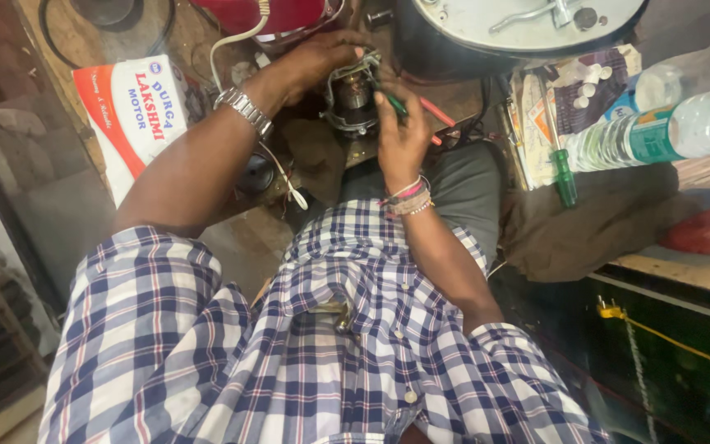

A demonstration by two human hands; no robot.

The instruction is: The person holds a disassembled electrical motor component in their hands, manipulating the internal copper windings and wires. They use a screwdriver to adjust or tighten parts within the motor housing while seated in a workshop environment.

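Observation:
A small electric motor (353, 100) with a metal frame and copper windings sits on the cluttered bench in front of me. My left hand (314, 62), with a metal watch at its wrist, grips the motor's top and left side. My right hand (400, 136), with bead and thread bands at its wrist, holds a thin green-handled tool (396, 104) whose tip touches the motor's right side. A white cable (236, 37) runs past my left wrist.
A white and orange cardboard box (137, 111) lies at the left. A round metal lid (527, 20) is at the top. A clear plastic bottle (659, 131), a green screwdriver (565, 177), papers and a brown cloth (601, 222) lie at the right.

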